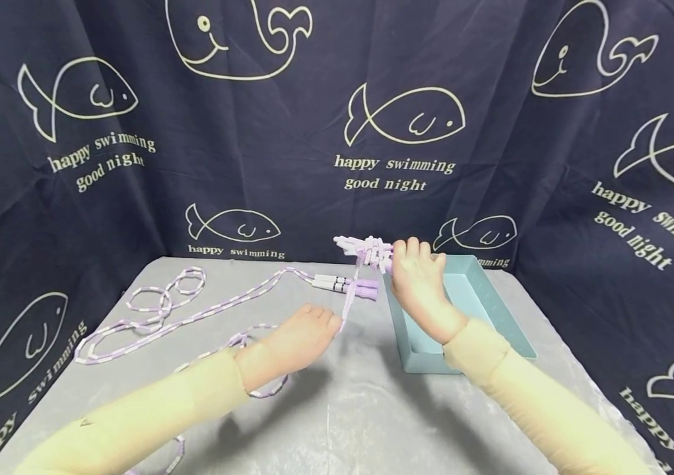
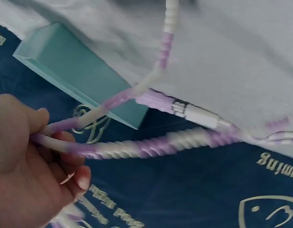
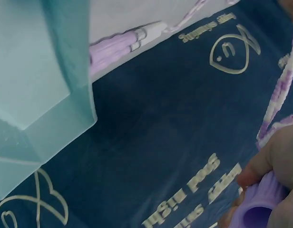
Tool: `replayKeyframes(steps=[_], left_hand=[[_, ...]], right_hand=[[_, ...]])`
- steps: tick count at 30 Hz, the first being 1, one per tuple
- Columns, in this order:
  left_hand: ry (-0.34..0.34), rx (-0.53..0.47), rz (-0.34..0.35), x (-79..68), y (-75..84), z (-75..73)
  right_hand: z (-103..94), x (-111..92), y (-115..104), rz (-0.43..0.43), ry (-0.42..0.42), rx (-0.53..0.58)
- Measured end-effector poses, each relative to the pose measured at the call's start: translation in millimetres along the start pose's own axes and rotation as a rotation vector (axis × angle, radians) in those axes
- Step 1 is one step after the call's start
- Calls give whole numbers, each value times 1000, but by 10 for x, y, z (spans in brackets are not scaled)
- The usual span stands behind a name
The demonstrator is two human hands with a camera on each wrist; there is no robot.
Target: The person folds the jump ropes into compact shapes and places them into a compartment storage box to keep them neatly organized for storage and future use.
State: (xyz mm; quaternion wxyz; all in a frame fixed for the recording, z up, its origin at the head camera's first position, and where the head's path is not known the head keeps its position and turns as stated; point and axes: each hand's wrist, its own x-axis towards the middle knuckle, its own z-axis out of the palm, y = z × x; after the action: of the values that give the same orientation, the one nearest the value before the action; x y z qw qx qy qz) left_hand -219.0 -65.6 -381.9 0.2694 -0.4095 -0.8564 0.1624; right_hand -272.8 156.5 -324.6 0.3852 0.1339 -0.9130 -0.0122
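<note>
Raised above the table, a purple-and-white beaded jump rope is bunched into a bundle. My right hand grips it by its purple handles; the open end of one handle shows in the right wrist view. From the bundle a strand runs down to my left hand, which pinches it between thumb and fingers. In the left wrist view this strand bends at the fingertips. A second jump rope lies loosely looped on the table at left, its white-and-purple handles side by side behind the hands.
A light teal tray stands on the right of the grey-covered table, partly under my right forearm. More beaded rope lies beneath my left forearm; whose rope it is, I cannot tell. A dark blue curtain encloses the back and sides.
</note>
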Motion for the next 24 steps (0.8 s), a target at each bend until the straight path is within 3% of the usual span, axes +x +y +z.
replayKeyframes(steps=[7, 17, 24], left_hand=[[78, 63, -19, -3, 47, -177], [171, 77, 11, 48, -17, -368], [189, 151, 62, 103, -92, -499]], right_hand=[[88, -5, 37, -1, -6, -78], [229, -139, 15, -59, 107, -159], [305, -230, -40, -117, 89, -168]])
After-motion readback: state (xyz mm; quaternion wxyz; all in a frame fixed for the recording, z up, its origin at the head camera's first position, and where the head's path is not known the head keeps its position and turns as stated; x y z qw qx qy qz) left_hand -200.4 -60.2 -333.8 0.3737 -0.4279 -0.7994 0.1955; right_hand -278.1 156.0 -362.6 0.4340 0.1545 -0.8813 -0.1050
